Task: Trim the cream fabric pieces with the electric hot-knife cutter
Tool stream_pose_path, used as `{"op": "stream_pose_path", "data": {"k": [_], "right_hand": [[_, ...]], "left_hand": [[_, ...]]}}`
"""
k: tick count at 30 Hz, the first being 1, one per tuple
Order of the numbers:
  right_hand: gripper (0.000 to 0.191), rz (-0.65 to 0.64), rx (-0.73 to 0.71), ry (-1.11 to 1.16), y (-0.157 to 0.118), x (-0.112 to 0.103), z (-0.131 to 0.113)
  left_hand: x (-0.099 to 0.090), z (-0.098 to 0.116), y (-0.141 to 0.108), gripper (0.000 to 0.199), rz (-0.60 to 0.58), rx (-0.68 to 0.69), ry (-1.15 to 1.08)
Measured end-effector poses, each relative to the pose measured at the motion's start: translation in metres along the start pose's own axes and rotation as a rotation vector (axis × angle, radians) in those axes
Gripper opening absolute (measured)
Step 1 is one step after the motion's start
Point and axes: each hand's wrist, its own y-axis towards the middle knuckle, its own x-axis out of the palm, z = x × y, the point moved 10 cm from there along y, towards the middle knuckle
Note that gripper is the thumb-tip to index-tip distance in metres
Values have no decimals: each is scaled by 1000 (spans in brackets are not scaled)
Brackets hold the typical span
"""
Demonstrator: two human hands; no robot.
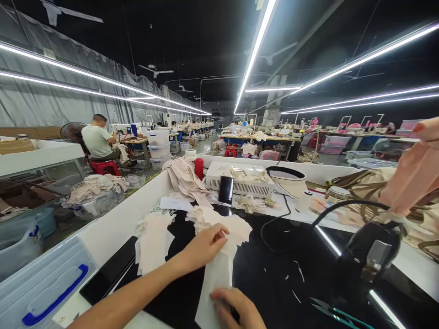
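On the glossy black tabletop lies a long pale piece of material (214, 278), running toward the front edge. My left hand (207, 244) is over its far end, fingers curled together beside a fanned stack of cream fabric pieces (240, 224); what they pinch, if anything, is too small to make out. Lower down, my right hand (236, 307) rests on the near part of the strip with its fingers apart. Another pile of pale pieces (153, 242) lies to the left.
A phone (226, 189) leans against a white vented box (240, 179). Teal-handled scissors (339, 315) and a black device with a hose (372, 251) are at the right. A lidded bin (51, 292) stands left; a seated person (99, 139) is farther off.
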Motion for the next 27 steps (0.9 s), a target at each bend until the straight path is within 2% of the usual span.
{"op": "stream_pose_path", "data": {"k": [2,5,9,12,16,21,24,27], "right_hand": [[27,98,49,87,15,-22,-1],[37,385,108,96,38,-79,2],[50,577,122,54,72,-135,13],[52,658,123,17,94,-158,25],[47,709,132,-51,113,-166,42],[31,640,153,-153,134,-155,55],[25,598,151,-237,136,-146,50],[22,597,134,-321,125,-138,30]], "left_hand": [[-20,-9,18,21,66,-23,-9],[-50,-26,43,25,159,-61,-15],[-81,-49,69,24,256,-105,7],[-91,-67,81,21,297,-150,48],[-88,-90,82,14,302,-213,121],[-79,-111,68,21,256,-281,203],[-75,-118,61,20,218,-314,194],[-81,-119,55,37,181,-347,153]]}}
